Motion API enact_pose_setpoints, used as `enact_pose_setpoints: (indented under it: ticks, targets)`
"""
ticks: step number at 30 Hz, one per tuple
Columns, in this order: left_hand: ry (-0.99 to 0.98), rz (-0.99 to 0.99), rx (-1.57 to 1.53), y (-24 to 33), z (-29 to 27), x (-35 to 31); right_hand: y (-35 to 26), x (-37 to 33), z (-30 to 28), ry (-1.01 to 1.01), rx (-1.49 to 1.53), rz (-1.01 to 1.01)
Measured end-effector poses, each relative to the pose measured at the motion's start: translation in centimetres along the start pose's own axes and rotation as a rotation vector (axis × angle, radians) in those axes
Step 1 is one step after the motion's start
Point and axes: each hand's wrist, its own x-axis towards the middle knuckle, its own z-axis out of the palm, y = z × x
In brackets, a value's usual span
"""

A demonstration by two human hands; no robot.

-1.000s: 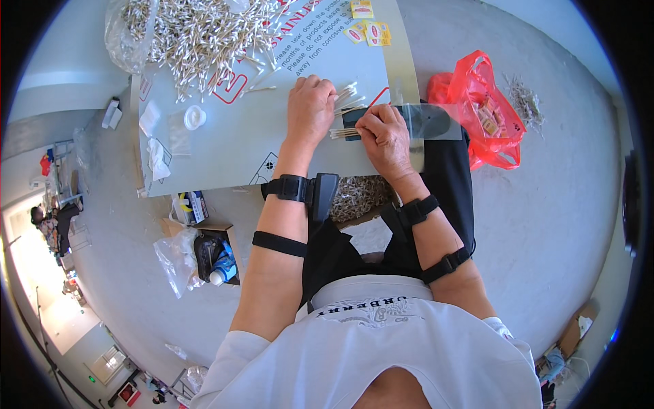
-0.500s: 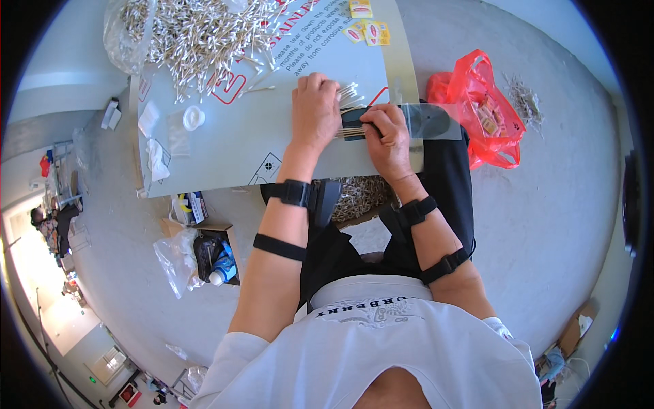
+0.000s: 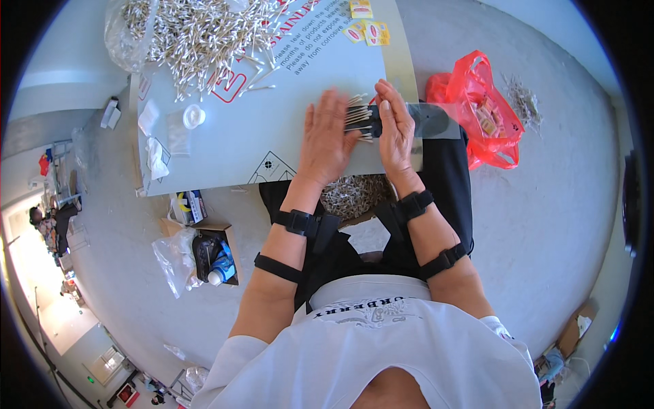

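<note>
A small bunch of cotton swabs point(image 3: 357, 117) lies between my two hands, on top of a dark patch at one end of a clear plastic bag point(image 3: 432, 121). My left hand point(image 3: 327, 136) is flat and open at the left ends of the swabs, its fingertips smeared by motion. On the other side, my right hand point(image 3: 396, 129) stands on edge with its fingers stretched out, across the bag and against the right side of the bunch. The bag's far end sticks out past the table's right edge. Part of the bunch is hidden behind my hands.
A large heap of loose cotton swabs point(image 3: 204, 41) covers the table's far left. Nearby are a round white lid point(image 3: 193, 118) and crumpled white tissue point(image 3: 157, 160). Yellow packets point(image 3: 376, 33) lie at the back. A red plastic bag point(image 3: 480, 112) hangs open at right.
Both hands have gone from curled fingers around the swabs to straight, open fingers. The left has shifted slightly down and right. The swabs between them show more.
</note>
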Motion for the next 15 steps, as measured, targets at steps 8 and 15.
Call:
enact_pose_setpoints:
  ticks: [8,15]
  targets:
    - [0.56,-0.283,-0.772,1.6,2.7,1.3,0.2,3.1,0.9,-0.172,-0.149,0.035]
    - [0.606,-0.325,-0.861,-0.1,2.9,1.5,0.3,0.8,-0.1,-0.11,-0.076,0.079]
